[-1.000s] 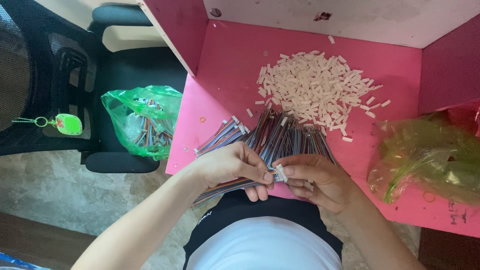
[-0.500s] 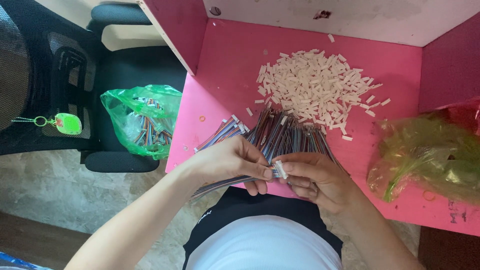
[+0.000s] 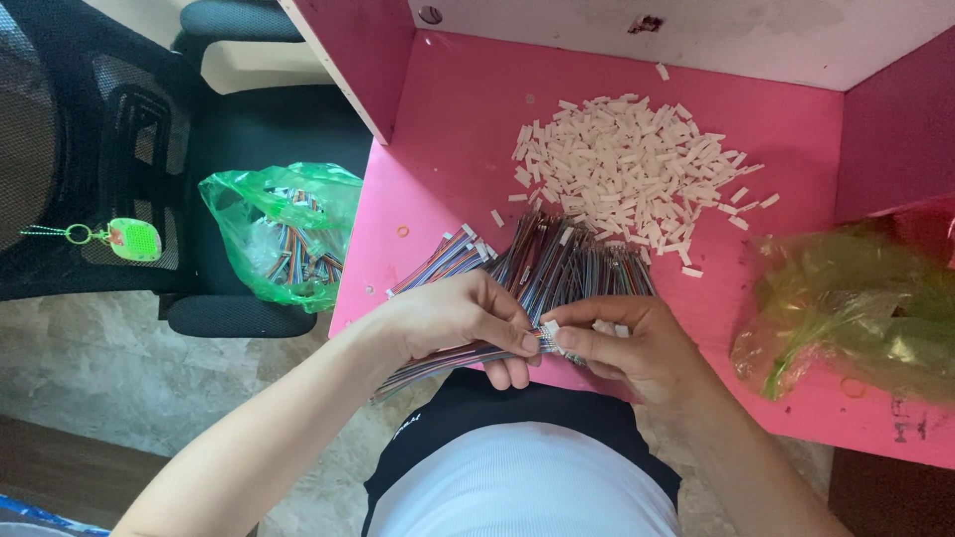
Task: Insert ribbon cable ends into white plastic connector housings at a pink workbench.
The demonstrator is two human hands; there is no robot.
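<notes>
My left hand (image 3: 468, 320) pinches the end of a flat multicoloured ribbon cable (image 3: 428, 363) that trails down-left off the pink table's (image 3: 458, 149) near edge. My right hand (image 3: 627, 343) meets it, fingertips closed on a small white connector (image 3: 549, 331) at the cable's end. Just behind my hands lies a pile of similar striped cables (image 3: 567, 261). Farther back is a heap of small white plastic connectors (image 3: 637, 174).
A green plastic bag (image 3: 284, 234) with more cables rests on a black chair (image 3: 229, 129) to the left. A crumpled yellow-green bag (image 3: 856, 308) lies on the table's right side. Pink side walls enclose the table. A green keychain (image 3: 129, 239) hangs on the chair.
My hands stay together at the table's near edge; the fingers have shifted slightly around the connector and cable end.
</notes>
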